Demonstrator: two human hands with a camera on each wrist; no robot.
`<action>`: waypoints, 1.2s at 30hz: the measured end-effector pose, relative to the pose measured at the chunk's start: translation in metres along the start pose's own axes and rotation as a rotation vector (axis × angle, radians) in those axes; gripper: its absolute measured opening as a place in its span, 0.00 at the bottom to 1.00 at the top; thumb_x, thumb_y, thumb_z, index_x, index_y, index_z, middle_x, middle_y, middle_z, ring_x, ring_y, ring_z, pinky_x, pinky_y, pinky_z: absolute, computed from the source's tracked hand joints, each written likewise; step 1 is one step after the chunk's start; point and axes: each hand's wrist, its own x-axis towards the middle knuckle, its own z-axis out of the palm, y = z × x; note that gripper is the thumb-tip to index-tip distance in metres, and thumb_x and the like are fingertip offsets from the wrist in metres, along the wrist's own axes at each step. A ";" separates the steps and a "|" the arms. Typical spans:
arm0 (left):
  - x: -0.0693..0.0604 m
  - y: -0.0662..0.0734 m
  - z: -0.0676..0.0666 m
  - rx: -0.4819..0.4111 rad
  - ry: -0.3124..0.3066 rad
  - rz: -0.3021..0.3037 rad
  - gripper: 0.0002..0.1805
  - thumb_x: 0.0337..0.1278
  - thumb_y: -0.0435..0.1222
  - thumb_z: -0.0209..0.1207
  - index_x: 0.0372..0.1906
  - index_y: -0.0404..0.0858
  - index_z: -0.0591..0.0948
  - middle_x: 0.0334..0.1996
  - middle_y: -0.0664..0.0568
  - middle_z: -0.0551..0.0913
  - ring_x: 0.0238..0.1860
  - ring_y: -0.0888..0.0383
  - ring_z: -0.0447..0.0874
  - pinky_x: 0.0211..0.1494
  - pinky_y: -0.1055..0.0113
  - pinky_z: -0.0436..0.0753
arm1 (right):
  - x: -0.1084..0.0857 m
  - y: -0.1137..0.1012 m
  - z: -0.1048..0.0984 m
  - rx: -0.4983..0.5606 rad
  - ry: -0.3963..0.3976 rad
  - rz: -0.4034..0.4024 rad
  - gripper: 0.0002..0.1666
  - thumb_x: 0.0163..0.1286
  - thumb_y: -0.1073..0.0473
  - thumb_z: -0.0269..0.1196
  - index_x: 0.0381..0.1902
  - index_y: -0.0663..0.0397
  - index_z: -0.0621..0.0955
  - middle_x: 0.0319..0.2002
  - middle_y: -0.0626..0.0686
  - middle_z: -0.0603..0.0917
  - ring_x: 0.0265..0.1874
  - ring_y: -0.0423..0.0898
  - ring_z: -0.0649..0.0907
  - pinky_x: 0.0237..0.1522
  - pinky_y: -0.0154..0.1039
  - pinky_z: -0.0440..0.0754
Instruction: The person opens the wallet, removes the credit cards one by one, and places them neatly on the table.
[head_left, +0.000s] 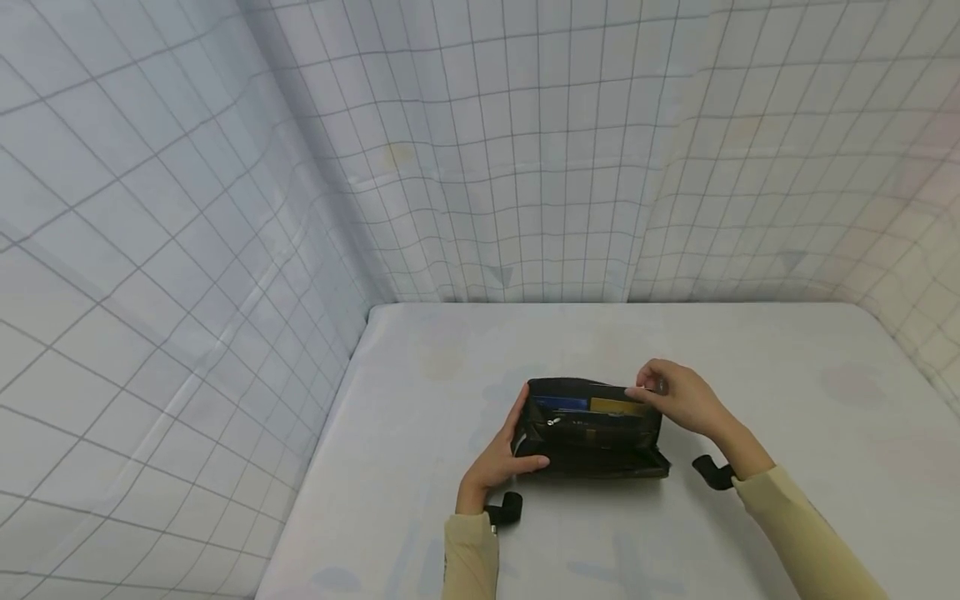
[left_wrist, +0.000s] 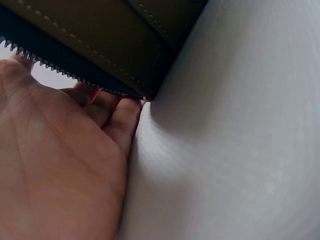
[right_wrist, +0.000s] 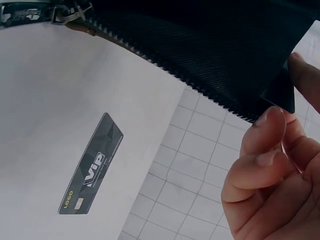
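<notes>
Black material sits between the thumb and fingers of your right hand (head_left: 681, 402), which pinches the upper right edge of the wallet (head_left: 596, 435). Your left hand (head_left: 493, 460) grips the wallet's left end, thumb over the lower front edge, fingers along the side. The wallet stands gaping towards you over the white table (head_left: 787, 379). Only your head view shows the blue card (head_left: 561, 403) and the yellow card (head_left: 617, 407) side by side in its upper pocket. Your right wrist view alone gives you the dark VIP card (right_wrist: 92, 167), lying on the white surface. Your left wrist view adds a brown stitched panel (left_wrist: 95, 42) above the zipper teeth (left_wrist: 52, 66). You can't tell whether the dark corner (right_wrist: 281, 94) at your right fingertips is the wallet or something in it. Both cards' lower parts are hidden, and your left fingertips are partly covered. Beyond the table hangs a gridded curtain (head_left: 562, 167).
</notes>
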 end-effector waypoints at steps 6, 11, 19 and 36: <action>0.000 0.001 0.001 -0.001 0.006 0.010 0.62 0.48 0.45 0.70 0.76 0.45 0.36 0.75 0.53 0.37 0.73 0.55 0.36 0.69 0.47 0.43 | -0.005 0.003 0.000 0.017 0.011 0.026 0.19 0.56 0.47 0.71 0.32 0.52 0.75 0.28 0.47 0.72 0.24 0.45 0.70 0.25 0.40 0.68; 0.000 0.001 0.000 0.018 0.007 0.023 0.62 0.48 0.46 0.70 0.76 0.43 0.36 0.75 0.50 0.36 0.73 0.52 0.35 0.68 0.45 0.44 | -0.006 0.006 0.000 0.024 0.013 0.047 0.22 0.53 0.48 0.74 0.28 0.51 0.73 0.28 0.48 0.72 0.24 0.46 0.69 0.25 0.41 0.67; -0.001 0.003 0.001 0.046 -0.001 0.034 0.61 0.50 0.42 0.70 0.76 0.42 0.36 0.75 0.49 0.35 0.73 0.50 0.34 0.68 0.44 0.45 | -0.005 0.010 0.003 -0.010 0.041 -0.004 0.20 0.55 0.48 0.72 0.25 0.48 0.71 0.25 0.46 0.70 0.23 0.44 0.69 0.25 0.40 0.66; 0.004 -0.034 -0.001 0.022 0.034 0.052 0.61 0.46 0.49 0.71 0.76 0.58 0.38 0.74 0.62 0.37 0.73 0.59 0.35 0.69 0.47 0.44 | -0.010 0.009 0.004 0.023 0.086 0.007 0.19 0.58 0.49 0.70 0.26 0.49 0.71 0.24 0.46 0.69 0.22 0.44 0.68 0.25 0.40 0.64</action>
